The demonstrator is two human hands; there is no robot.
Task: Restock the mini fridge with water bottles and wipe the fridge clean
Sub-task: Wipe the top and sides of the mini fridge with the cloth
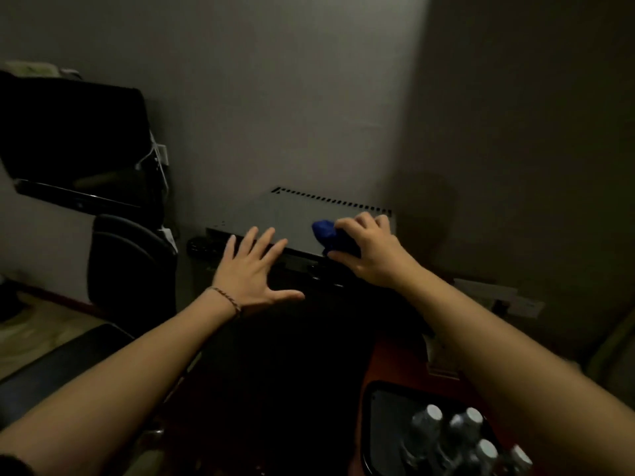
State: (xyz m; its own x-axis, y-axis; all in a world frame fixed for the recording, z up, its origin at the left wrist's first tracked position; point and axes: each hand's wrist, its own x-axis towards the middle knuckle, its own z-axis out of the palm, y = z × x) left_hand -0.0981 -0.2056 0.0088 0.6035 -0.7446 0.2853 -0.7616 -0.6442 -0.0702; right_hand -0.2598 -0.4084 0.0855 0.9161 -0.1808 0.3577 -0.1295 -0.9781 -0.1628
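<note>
Pretty dim room, so take this with salt. The right hand has its grip clenched round a bunched blue cloth on the front right of the mini fridge top, while the left hand rests flat with fingers spread at the front edge. The water bottles sit in a black tray low right. My worry: that right elbow swinging back could knock them over.
</note>
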